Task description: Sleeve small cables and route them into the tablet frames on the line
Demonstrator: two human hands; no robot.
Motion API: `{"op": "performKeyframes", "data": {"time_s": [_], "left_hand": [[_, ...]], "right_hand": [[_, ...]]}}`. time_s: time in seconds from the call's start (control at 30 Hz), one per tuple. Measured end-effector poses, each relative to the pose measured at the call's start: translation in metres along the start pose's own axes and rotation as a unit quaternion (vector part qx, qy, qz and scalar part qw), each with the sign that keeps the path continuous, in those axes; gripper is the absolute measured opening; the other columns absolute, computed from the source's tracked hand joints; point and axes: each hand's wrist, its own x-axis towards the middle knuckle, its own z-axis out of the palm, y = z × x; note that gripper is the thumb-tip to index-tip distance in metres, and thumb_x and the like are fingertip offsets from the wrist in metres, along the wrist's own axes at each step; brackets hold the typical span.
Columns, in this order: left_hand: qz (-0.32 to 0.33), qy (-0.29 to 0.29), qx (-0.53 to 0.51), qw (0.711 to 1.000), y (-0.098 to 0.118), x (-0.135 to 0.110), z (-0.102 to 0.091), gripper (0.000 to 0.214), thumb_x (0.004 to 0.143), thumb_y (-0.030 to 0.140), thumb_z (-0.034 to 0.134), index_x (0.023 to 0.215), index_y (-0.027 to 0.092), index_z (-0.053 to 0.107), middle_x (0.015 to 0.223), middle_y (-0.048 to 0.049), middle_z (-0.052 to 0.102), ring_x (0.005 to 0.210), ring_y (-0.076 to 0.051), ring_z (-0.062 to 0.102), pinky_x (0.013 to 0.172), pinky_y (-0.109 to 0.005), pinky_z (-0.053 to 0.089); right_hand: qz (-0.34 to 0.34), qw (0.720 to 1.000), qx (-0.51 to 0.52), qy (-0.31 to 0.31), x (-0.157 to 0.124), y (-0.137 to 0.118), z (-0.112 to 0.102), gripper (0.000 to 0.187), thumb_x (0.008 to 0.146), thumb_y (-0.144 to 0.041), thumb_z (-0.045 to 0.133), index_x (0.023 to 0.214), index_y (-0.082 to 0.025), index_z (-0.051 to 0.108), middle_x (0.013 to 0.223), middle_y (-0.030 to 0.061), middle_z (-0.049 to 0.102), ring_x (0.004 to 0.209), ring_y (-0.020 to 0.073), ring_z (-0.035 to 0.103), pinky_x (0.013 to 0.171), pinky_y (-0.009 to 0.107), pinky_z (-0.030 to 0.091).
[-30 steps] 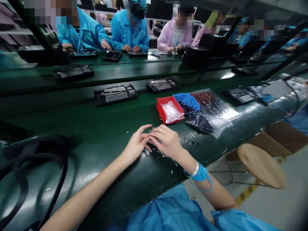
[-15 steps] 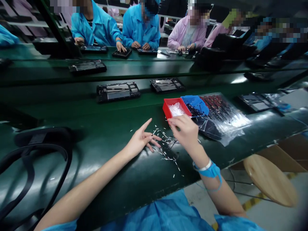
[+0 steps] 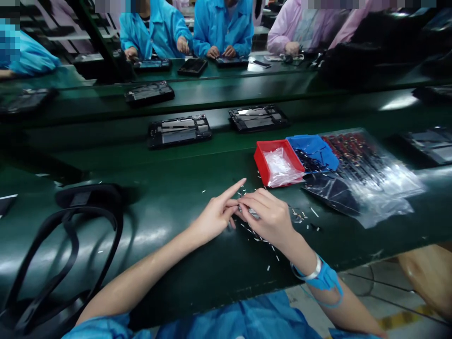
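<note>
My left hand (image 3: pixel 217 214) is over the green bench, its index finger stretched out and its thumb pinched against the other fingers. My right hand (image 3: pixel 266 214) meets it there, thumb and fingertips closed together at the left fingertips. Whatever sits between the fingertips is too small to make out. Beneath and around both hands lie scattered small white strips (image 3: pixel 261 239) and a few dark bits (image 3: pixel 313 228). Just beyond my right hand stands a red bin (image 3: pixel 261 162) with a clear plastic bag (image 3: pixel 280 165) in it. A blue bin (image 3: pixel 330 157) of thin black pieces adjoins it.
Plastic bags of dark and red parts (image 3: pixel 374 160) lie to the right. Opened tablet-like devices (image 3: pixel 180 132) rest along the back. At left is a black strap-like frame (image 3: pixel 116 226). Co-workers in blue (image 3: pixel 222 28) and pink sit opposite. A wooden stool (image 3: pixel 431 278) stands lower right.
My right hand has come down from beside the red bin to my left hand, and their fingertips now meet. My left thumb and fingers have drawn together. The view has shifted.
</note>
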Motion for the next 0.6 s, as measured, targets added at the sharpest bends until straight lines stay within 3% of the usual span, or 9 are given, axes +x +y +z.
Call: {"op": "performKeyframes", "data": {"time_s": [0.1, 0.17, 0.23, 0.33, 0.47, 0.53, 0.57, 0.6], "left_hand": [[-0.032, -0.003, -0.052, 0.998, 0.001, 0.002, -0.002, 0.076, 0.085, 0.011, 0.049, 0.153, 0.026, 0.019, 0.102, -0.0112, 0.072, 0.077, -0.019, 0.072, 0.051, -0.019, 0.053], [-0.041, 0.003, -0.089, 0.995, 0.002, 0.004, -0.006, 0.081, 0.086, 0.011, 0.050, 0.154, 0.026, 0.010, 0.107, -0.0142, 0.071, 0.077, -0.020, 0.073, 0.051, -0.020, 0.054], [-0.042, 0.009, -0.115, 0.992, 0.003, 0.005, -0.010, 0.085, 0.086, 0.013, 0.053, 0.154, 0.024, 0.003, 0.107, -0.0159, 0.071, 0.076, -0.020, 0.073, 0.052, -0.021, 0.054], [-0.048, -0.004, -0.140, 0.989, 0.004, 0.005, -0.013, 0.091, 0.086, 0.017, 0.057, 0.154, 0.023, -0.002, 0.103, -0.0156, 0.071, 0.074, -0.021, 0.073, 0.050, -0.022, 0.054], [-0.065, -0.061, -0.145, 0.985, 0.004, 0.001, -0.011, 0.096, 0.085, 0.020, 0.061, 0.154, 0.023, -0.005, 0.088, -0.0090, 0.071, 0.069, -0.021, 0.072, 0.048, -0.022, 0.052], [-0.081, -0.096, -0.118, 0.985, 0.006, 0.003, -0.018, 0.093, 0.083, 0.022, 0.063, 0.154, 0.022, 0.003, 0.089, -0.0099, 0.071, 0.070, -0.023, 0.072, 0.048, -0.023, 0.051], [-0.083, -0.084, -0.085, 0.989, 0.009, 0.006, -0.027, 0.089, 0.082, 0.022, 0.065, 0.154, 0.022, 0.013, 0.092, -0.0114, 0.071, 0.071, -0.023, 0.072, 0.050, -0.024, 0.051], [-0.078, -0.025, -0.040, 0.996, 0.013, 0.011, -0.040, 0.082, 0.080, 0.021, 0.068, 0.150, 0.020, 0.027, 0.096, -0.0125, 0.071, 0.074, -0.023, 0.072, 0.053, -0.025, 0.052]], "right_hand": [[0.036, 0.995, -0.084, 0.041, -0.001, 0.030, -0.012, 0.016, 0.083, -0.009, 0.056, 0.084, -0.019, 0.068, 0.072, 0.0028, 0.071, 0.064, 0.0143, 0.060, 0.060, 0.028, 0.050], [0.114, 0.970, -0.200, 0.074, -0.002, 0.056, -0.021, 0.020, 0.083, -0.010, 0.053, 0.089, -0.019, 0.070, 0.070, 0.0047, 0.070, 0.063, 0.0170, 0.058, 0.056, 0.031, 0.045], [0.153, 0.954, -0.253, 0.041, -0.002, 0.069, -0.028, 0.023, 0.082, -0.011, 0.052, 0.094, -0.017, 0.071, 0.084, 0.0101, 0.072, 0.073, 0.0221, 0.059, 0.054, 0.033, 0.043], [0.068, 0.975, -0.210, -0.013, 0.001, 0.056, -0.025, 0.022, 0.083, -0.011, 0.055, 0.095, -0.019, 0.071, 0.095, 0.0085, 0.073, 0.081, 0.0216, 0.058, 0.061, 0.033, 0.048], [-0.077, 0.989, -0.094, -0.078, 0.006, 0.014, -0.006, 0.021, 0.088, -0.010, 0.051, 0.086, -0.017, 0.071, 0.087, 0.0066, 0.073, 0.076, 0.0171, 0.057, 0.062, 0.028, 0.050], [-0.093, 0.992, -0.059, -0.057, 0.005, 0.006, -0.001, 0.021, 0.088, -0.010, 0.051, 0.082, -0.015, 0.070, 0.080, 0.0076, 0.072, 0.072, 0.0166, 0.057, 0.060, 0.028, 0.050], [-0.084, 0.995, -0.046, -0.039, 0.004, 0.007, 0.000, 0.021, 0.088, -0.008, 0.051, 0.082, -0.014, 0.070, 0.079, 0.0077, 0.072, 0.072, 0.0165, 0.057, 0.061, 0.028, 0.051], [-0.065, 0.997, -0.036, -0.019, 0.002, 0.010, -0.001, 0.021, 0.087, -0.006, 0.051, 0.085, -0.015, 0.070, 0.080, 0.0076, 0.072, 0.073, 0.0164, 0.058, 0.062, 0.028, 0.052]]}}
